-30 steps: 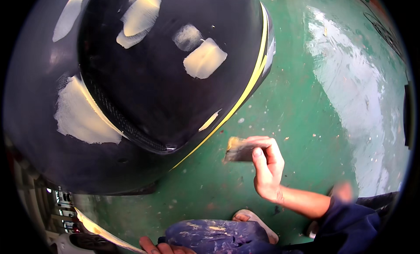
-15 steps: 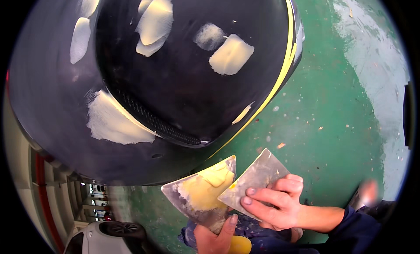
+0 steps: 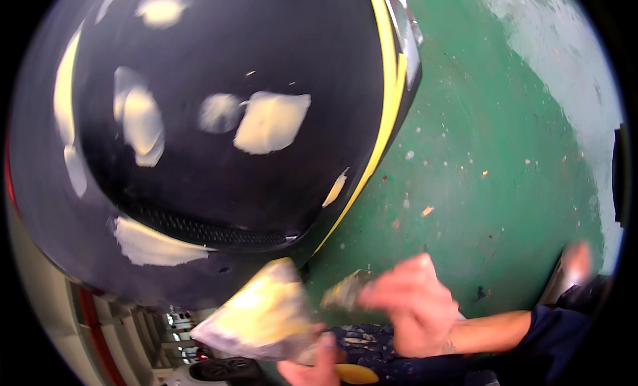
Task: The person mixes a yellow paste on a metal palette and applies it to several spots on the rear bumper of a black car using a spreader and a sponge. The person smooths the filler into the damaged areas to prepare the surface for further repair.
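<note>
Left fingers (image 3: pixel 326 354) hold a putty-smeared plate (image 3: pixel 256 313), right fingers (image 3: pixel 385 292) a scraper (image 3: pixel 341 292), likely light, stiff, best gripped by clean edges.

The panel (image 3: pixel 219 180) is black (with pale-yellow patches (image 3: pixel 272 123)).

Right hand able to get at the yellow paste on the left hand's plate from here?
Probably yes: the right hand, holding a spreader, is beside the plate; the yellow paste faces the camera, and nothing visible blocks the gap.
</note>
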### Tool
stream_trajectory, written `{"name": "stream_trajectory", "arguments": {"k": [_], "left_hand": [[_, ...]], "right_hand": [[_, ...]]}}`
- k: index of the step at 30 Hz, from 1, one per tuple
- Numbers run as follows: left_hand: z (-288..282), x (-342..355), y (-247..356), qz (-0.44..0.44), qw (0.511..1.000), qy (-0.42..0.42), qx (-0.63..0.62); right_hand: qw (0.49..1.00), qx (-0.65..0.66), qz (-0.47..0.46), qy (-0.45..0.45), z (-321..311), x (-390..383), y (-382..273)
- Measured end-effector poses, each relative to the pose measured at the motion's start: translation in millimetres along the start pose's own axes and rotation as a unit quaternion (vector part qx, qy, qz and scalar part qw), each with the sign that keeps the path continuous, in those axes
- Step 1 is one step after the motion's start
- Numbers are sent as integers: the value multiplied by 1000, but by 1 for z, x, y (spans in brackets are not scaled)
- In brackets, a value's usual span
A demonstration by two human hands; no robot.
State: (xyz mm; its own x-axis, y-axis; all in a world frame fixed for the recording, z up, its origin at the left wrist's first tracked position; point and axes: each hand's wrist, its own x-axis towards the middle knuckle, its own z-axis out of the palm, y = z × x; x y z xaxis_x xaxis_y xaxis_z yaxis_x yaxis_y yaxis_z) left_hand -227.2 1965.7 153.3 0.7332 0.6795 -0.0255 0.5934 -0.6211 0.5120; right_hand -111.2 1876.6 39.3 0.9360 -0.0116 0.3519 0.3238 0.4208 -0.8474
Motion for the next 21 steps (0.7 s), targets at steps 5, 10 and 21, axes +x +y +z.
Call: {"name": "stream_trajectory", "arguments": {"k": [5,10,21], "left_hand": [[-31,7,13,-63,997,38,-23],[-61,-21,-37,-70,996,28,43],[-58,-38,-68,-86,994,50,53]], "right_hand": [[863,236,333,296,61,8,21],[834,234,348,360,76,34,10],[843,137,367,369,103,55,7]]}}
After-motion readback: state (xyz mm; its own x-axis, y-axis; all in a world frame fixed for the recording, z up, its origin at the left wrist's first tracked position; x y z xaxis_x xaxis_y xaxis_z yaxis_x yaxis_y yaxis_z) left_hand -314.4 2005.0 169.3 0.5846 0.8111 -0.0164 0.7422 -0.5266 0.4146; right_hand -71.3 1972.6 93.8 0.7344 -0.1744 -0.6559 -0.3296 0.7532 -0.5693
